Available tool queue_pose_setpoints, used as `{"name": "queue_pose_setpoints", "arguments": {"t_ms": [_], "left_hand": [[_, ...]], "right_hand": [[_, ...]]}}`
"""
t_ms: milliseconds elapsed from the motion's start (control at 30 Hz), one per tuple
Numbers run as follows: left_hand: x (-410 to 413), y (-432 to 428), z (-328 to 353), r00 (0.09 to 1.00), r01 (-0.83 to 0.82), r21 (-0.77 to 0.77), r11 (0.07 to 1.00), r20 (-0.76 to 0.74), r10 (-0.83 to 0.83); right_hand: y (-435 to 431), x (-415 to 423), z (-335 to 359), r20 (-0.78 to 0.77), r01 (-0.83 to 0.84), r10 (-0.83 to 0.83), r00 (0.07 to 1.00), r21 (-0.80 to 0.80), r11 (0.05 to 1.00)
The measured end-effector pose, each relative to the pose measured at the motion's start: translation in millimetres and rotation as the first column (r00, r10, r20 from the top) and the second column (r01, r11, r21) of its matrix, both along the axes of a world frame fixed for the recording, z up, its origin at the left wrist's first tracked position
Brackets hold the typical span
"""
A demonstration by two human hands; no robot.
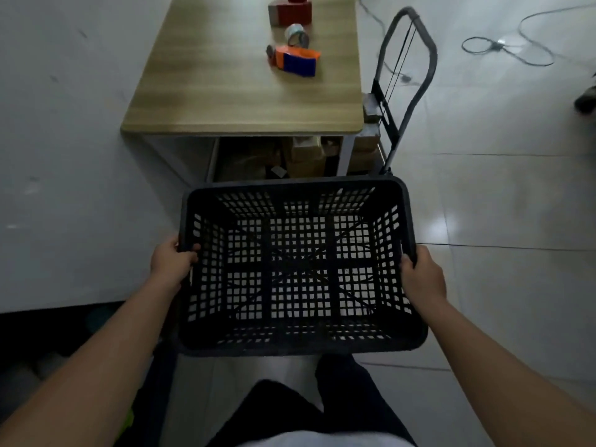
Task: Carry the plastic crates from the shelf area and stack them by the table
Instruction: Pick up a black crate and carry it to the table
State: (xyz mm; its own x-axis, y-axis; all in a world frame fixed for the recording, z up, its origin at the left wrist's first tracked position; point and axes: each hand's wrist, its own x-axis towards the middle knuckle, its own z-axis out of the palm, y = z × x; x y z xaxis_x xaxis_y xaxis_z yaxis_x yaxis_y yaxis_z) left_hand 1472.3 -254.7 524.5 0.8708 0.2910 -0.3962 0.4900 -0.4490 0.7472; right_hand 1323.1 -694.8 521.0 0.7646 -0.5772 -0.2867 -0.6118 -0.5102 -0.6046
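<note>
A person carries an empty black plastic crate (300,266) level before them, the left hand (172,261) and right hand (424,277) each clamped over a side rim to balance it. Bare tiled floor (483,221) lies open right of the table (225,101), beyond the folding trolley (406,82).

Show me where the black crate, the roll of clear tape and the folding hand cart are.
black crate (295,185), head view, far rim.
roll of clear tape (296,34), head view, its side.
folding hand cart (430,53), head view, handle's right bar.
</note>
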Motion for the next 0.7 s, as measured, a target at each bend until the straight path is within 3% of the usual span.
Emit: {"name": "queue_pose_setpoints", "arguments": {"t_ms": [267, 700], "left_hand": [[100, -42, -114, 0.997, -0.003, -0.015, 1.0, -0.073, 0.002], [193, -56, -430, 0.988, 0.01, 0.059, 0.998, -0.156, -0.001]], "right_hand": [[-35, 101, -115, -0.095, 0.046, -0.043, 0.995, 0.036, 0.998], [-35, 186, -436, -0.238, 0.071, -0.065, 0.969, 0.018, 0.997]]}}
